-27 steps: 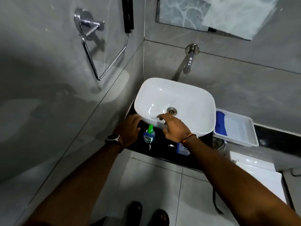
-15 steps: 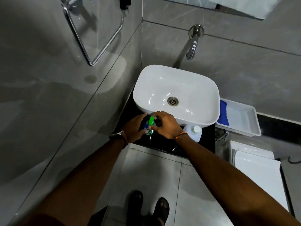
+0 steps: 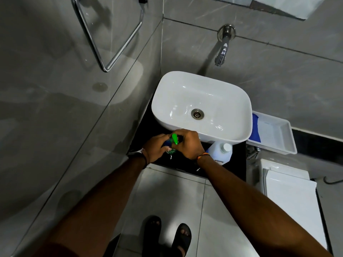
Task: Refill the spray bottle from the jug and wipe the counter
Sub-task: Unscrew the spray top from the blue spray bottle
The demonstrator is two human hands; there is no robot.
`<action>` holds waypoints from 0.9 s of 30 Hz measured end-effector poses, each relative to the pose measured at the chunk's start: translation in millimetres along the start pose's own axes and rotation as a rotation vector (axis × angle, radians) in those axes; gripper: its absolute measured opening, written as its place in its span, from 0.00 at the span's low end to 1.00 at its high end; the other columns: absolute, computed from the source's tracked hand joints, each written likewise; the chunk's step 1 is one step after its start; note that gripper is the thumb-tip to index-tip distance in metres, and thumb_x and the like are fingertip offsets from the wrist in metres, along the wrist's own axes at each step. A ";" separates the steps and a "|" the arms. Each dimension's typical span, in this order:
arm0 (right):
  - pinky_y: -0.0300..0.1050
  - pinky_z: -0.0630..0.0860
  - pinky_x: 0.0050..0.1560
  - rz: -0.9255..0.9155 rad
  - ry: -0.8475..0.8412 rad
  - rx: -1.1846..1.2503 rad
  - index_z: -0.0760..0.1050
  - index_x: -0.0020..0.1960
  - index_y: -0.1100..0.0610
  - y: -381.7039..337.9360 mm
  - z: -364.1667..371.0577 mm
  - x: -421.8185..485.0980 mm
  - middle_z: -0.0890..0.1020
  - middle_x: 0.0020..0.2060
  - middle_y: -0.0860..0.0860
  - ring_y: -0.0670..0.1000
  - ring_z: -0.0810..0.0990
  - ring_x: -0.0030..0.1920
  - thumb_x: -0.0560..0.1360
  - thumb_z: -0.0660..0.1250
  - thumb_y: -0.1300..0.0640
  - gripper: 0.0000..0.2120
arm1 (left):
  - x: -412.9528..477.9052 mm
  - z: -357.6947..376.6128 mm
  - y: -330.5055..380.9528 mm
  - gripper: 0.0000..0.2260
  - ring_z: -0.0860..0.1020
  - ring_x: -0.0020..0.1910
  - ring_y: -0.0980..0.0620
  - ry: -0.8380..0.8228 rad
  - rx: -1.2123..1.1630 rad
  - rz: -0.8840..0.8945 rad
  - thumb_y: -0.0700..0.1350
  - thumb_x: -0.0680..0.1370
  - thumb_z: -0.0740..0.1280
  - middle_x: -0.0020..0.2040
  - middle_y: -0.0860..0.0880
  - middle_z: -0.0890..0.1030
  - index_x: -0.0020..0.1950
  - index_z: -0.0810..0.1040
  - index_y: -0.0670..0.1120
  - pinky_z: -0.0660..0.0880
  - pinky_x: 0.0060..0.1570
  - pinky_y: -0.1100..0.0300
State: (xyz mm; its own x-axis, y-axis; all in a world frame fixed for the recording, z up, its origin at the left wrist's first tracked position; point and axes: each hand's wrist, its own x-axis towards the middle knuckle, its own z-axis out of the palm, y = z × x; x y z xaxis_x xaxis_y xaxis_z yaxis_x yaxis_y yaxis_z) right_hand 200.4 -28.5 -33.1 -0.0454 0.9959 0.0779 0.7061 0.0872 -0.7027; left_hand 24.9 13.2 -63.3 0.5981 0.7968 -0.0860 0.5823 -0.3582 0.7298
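Two hands on the spray bottle (image 3: 174, 139), six o'clock of the basin (image 3: 222, 101): left hand (image 3: 155, 148) grips its body, right hand (image 3: 189, 144) curls over the green top; jug (image 3: 220, 152) at three o'clock

The spray bottle (image 3: 174, 140) has a bright green nozzle over a blue body. At its three o'clock the jug (image 3: 220, 153) is cloudy white with a white cap. Under them the counter (image 3: 237, 164) is glossy black. The sink (image 3: 185, 84) at twelve o'clock is plain white. At the sink's three o'clock the tray (image 3: 278, 138) is white too, with a deep blue cloth (image 3: 255, 128). The walls (image 3: 278, 80) are grey with pale veining, the floor tiles (image 3: 167, 191) light grey, the sandals (image 3: 182, 236) black.
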 end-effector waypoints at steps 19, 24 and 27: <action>0.34 0.79 0.44 0.307 0.228 0.312 0.82 0.51 0.54 1.7 27.9 -12.1 0.86 0.41 0.46 0.39 0.82 0.39 0.65 0.84 0.55 0.18 | -0.1 8.1 -7.5 0.13 0.79 0.52 0.40 0.040 0.024 0.002 0.39 0.76 0.71 0.53 0.40 0.79 0.60 0.77 0.39 0.72 0.49 0.58; 0.37 0.80 0.55 0.262 0.201 0.389 0.80 0.60 0.58 0.4 23.8 -10.8 0.86 0.53 0.49 0.43 0.84 0.54 0.67 0.78 0.68 0.23 | 1.0 4.6 -4.0 0.16 0.79 0.58 0.42 0.022 0.026 0.005 0.40 0.77 0.70 0.60 0.40 0.79 0.65 0.76 0.40 0.77 0.57 0.48; 0.38 0.80 0.52 0.286 0.187 0.310 0.80 0.56 0.57 0.8 21.3 -8.5 0.85 0.49 0.51 0.47 0.83 0.49 0.63 0.84 0.58 0.24 | -0.2 5.5 -5.3 0.14 0.79 0.54 0.41 0.026 0.017 0.013 0.40 0.77 0.70 0.56 0.41 0.80 0.61 0.77 0.39 0.78 0.53 0.49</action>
State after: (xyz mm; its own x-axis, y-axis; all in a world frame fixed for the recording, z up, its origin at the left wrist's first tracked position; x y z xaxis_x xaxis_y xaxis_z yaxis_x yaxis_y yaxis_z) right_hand 186.3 -36.4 -49.4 0.2689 0.9622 -0.0440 0.4253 -0.1596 -0.8908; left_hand 24.7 12.2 -70.9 0.5913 0.8044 -0.0582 0.5837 -0.3770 0.7191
